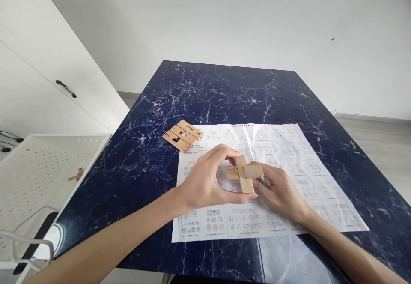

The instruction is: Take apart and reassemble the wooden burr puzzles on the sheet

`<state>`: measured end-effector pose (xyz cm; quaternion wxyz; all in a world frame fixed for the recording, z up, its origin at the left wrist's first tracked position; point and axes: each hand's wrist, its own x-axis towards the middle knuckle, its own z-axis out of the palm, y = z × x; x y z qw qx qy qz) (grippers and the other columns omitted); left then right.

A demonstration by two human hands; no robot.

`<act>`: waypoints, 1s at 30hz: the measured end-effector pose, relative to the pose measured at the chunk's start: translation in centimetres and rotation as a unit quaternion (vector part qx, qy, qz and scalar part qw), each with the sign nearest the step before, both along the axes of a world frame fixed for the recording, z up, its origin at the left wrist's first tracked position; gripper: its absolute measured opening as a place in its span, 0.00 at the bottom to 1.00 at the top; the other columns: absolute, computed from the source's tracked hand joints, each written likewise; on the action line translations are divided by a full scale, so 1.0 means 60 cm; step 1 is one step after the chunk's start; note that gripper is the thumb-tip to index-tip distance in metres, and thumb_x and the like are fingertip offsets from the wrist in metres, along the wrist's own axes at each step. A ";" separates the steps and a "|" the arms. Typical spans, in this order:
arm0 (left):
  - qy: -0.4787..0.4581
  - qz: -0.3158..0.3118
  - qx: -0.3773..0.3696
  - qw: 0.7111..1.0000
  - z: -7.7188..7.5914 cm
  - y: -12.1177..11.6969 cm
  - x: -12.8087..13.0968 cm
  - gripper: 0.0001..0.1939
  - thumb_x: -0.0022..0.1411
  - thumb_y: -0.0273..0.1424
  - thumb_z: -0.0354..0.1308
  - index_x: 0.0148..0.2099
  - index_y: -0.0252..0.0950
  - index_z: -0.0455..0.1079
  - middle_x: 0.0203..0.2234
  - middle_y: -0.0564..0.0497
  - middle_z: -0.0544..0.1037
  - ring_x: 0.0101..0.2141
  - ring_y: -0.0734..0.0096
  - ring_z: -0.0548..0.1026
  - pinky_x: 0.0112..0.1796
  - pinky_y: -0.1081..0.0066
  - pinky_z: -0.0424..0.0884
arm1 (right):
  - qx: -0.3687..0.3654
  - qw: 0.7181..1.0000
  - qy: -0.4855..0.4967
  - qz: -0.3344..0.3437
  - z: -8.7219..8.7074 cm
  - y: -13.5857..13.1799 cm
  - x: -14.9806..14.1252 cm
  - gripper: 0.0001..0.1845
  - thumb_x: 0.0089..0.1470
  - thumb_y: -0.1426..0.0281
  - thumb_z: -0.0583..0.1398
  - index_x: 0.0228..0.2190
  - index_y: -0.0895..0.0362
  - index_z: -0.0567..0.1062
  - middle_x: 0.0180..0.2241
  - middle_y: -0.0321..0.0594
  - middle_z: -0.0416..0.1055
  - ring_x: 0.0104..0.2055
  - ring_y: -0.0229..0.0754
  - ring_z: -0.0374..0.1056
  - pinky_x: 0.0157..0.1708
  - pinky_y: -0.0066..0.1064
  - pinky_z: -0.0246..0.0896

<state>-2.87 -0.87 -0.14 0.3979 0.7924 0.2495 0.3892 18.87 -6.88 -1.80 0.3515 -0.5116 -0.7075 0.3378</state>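
A light wooden burr puzzle [243, 173], made of crossed blocks, is held between both hands above a printed sheet. My left hand [208, 177] grips it from the left, with the thumb at the lower block end and fingers at the upper end. On the right side, my right hand [279, 187] pinches the puzzle; its fingertips are partly hidden behind the wood. Beneath the hands lies the white instruction sheet [289, 164], creased and covered with small diagrams. A flat wooden puzzle [189, 127] with numbered pieces and cut-outs rests over the sheet's upper left corner.
The dark blue marbled table [218, 95] carries everything and reaches toward a pale wall. At the left stands a white perforated basket [86, 140] with a small wooden piece [76, 174] and a cable [28, 237]. A white cabinet [38, 61] with a black handle is beyond it.
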 end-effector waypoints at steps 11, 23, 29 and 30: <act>0.029 -0.013 -0.005 0.999 0.004 0.001 -0.006 0.30 0.50 0.42 0.79 0.51 0.41 0.71 0.42 0.51 0.82 0.43 0.59 0.81 0.51 0.56 0.75 | -0.017 1.000 0.004 0.016 0.003 0.000 0.004 0.15 0.68 0.63 0.61 0.28 0.53 0.72 0.25 0.35 0.68 0.25 0.39 0.58 0.26 0.32 0.53; 0.010 -0.014 -0.110 0.994 0.014 0.002 -0.005 0.30 0.48 0.42 0.81 0.49 0.39 0.74 0.41 0.50 0.83 0.39 0.62 0.78 0.43 0.60 0.75 | 0.001 1.000 -0.022 0.004 -0.006 0.000 0.013 0.15 0.68 0.58 0.63 0.34 0.54 0.79 0.26 0.37 0.76 0.26 0.42 0.67 0.28 0.32 0.59; -0.061 0.029 -0.084 0.994 0.023 0.005 -0.009 0.30 0.48 0.42 0.80 0.50 0.39 0.74 0.42 0.48 0.82 0.40 0.61 0.78 0.44 0.59 0.76 | 0.019 0.998 -0.050 0.016 -0.007 0.002 0.015 0.17 0.70 0.56 0.61 0.33 0.53 0.77 0.28 0.38 0.75 0.28 0.43 0.68 0.29 0.33 0.60; -0.071 0.042 -0.079 0.993 0.023 0.007 -0.011 0.30 0.50 0.43 0.80 0.51 0.39 0.74 0.42 0.48 0.82 0.41 0.60 0.79 0.44 0.59 0.76 | 0.020 0.998 -0.056 0.014 -0.008 0.002 0.015 0.18 0.70 0.56 0.61 0.32 0.54 0.76 0.27 0.38 0.74 0.27 0.42 0.66 0.28 0.33 0.59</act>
